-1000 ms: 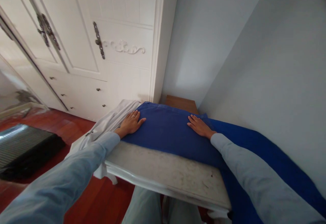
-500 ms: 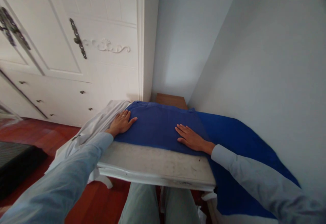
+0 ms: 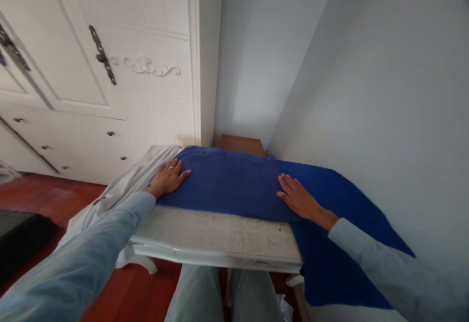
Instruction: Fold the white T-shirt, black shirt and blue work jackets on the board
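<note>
A blue cloth garment (image 3: 227, 182) with a seamed far edge lies flat across a worn white table (image 3: 212, 229). My left hand (image 3: 168, 178) rests open on its left end, thumb apart, a ring on one finger. On its right end my right hand (image 3: 300, 199) lies flat with the fingers stretched out. From beneath that hand, a brighter blue stretch of cloth (image 3: 340, 244) spreads right and hangs past the table's right end. Left of my left hand a pale grey-white cloth (image 3: 137, 175) is bunched and drapes over the table's left end.
A white wardrobe (image 3: 146, 107) with dark metal handles stands beyond the table on the left. Grey walls (image 3: 384, 92) meet in a corner behind, where a brown wooden box-like piece (image 3: 242, 144) sits. A dark, low object (image 3: 22, 244) lies on the red wooden floor (image 3: 69, 187).
My right hand has slid right across the blue garment to its right end. My left hand stays on the left end. The view has shifted slightly to the right.
</note>
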{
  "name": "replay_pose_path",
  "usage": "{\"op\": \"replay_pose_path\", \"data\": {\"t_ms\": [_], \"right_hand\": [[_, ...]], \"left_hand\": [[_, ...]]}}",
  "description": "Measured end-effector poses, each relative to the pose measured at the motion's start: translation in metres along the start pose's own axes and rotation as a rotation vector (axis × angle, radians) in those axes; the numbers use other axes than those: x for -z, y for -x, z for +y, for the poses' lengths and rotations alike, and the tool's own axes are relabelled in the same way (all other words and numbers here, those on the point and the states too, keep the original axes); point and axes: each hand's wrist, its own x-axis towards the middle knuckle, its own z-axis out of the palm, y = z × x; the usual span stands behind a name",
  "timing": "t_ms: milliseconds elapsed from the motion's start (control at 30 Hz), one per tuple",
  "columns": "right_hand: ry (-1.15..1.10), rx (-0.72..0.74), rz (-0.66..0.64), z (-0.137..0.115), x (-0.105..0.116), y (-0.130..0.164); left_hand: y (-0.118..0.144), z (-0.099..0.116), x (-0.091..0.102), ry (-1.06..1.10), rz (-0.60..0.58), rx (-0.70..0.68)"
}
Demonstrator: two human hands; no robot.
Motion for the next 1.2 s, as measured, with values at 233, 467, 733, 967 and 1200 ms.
{"op": "replay_pose_path", "data": {"t_ms": [233,467,733,967,1200], "right_hand": [[-0.077,0.462,0.007,-0.125,-0.012,-0.007],[-0.14,0.513,-0.176,-0.113,-0.018,0.005],[-0.152,0.457,-0.17,-0.059,-0.014,0.067],[-0.202,0.316,-0.249,-0.044,0.006,0.09],[-0.346,-0.164,-0.093,-0.015,0.009,0.076]], "left_hand": [[0.001,-0.001,0.001,-0.002,-0.015,-0.008],[0.002,0.002,0.001,0.007,-0.005,0.005],[0.002,0.001,0.001,0.0,0.007,0.007],[0.004,0.003,0.003,-0.003,0.035,-0.005],[0.014,0.022,0.03,-0.034,0.168,-0.243]]}}
